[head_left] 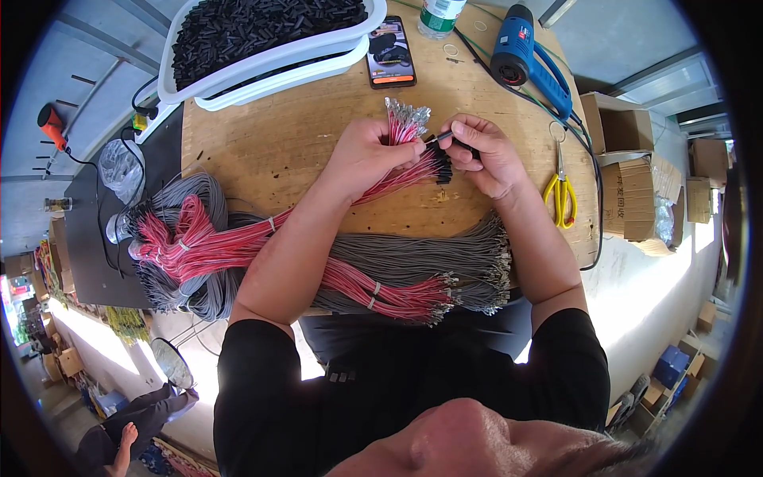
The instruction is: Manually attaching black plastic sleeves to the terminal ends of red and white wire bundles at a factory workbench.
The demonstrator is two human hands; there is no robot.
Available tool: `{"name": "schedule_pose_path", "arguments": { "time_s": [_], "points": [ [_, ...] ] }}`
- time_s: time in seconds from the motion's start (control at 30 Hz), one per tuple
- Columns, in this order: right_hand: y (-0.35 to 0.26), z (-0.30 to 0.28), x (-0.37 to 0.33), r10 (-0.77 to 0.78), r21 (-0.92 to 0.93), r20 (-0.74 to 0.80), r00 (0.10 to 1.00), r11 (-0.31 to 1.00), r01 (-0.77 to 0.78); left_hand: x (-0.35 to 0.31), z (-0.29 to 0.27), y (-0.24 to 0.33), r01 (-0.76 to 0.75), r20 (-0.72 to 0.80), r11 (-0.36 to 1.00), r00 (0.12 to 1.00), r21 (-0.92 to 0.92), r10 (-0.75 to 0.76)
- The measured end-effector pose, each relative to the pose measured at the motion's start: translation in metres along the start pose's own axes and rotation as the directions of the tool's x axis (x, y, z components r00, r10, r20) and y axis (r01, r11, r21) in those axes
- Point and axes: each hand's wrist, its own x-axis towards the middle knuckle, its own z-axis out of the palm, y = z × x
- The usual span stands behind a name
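My left hand is closed around a bundle of red and white wires. Their silvery metal terminals stick up above the thumb, and other strands with black sleeves fan out below. Close by on the right, my right hand pinches a short black tube at the left hand's fingertips. Whether a wire end sits inside the tube is too small to tell. Under my forearms lie a tied bundle of red wires and a thick bundle of grey wires, both with metal ends.
White tubs full of short black tubes stand at the back left. Beyond my hands are a phone, a bottle and a blue heat gun. Yellow-handled scissors lie right. Cardboard boxes stand beside the table.
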Motion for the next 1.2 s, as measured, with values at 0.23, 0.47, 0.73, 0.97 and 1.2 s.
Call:
{"name": "schedule_pose_path", "arguments": {
  "time_s": [0.23,0.47,0.73,0.97,1.2],
  "points": [
    [0.0020,-0.0004,-0.0001,0.009,-0.024,0.017,1.000,1.000,-0.009,0.0008,-0.0019,0.0016,0.046,0.032,0.997,0.998,0.054,-0.048],
    [0.0014,0.0011,-0.0008,0.014,-0.026,0.005,1.000,1.000,-0.013,0.0000,-0.0015,0.0030,0.035,0.030,0.998,0.999,0.059,-0.036],
    [0.0029,0.0022,-0.0001,0.023,-0.045,0.026,0.999,0.999,-0.022,0.0014,-0.0008,-0.0026,-0.020,0.006,0.998,1.000,0.062,0.020],
    [0.0034,0.0020,-0.0002,0.022,-0.071,0.010,1.000,0.997,-0.021,0.0008,-0.0024,0.0008,0.025,0.044,0.995,0.999,0.094,-0.029],
    [0.0026,0.0006,0.0009,0.014,-0.058,-0.003,1.000,0.998,-0.014,-0.0004,-0.0030,-0.0012,0.037,0.035,0.998,0.999,0.055,-0.039]
  ]
}}
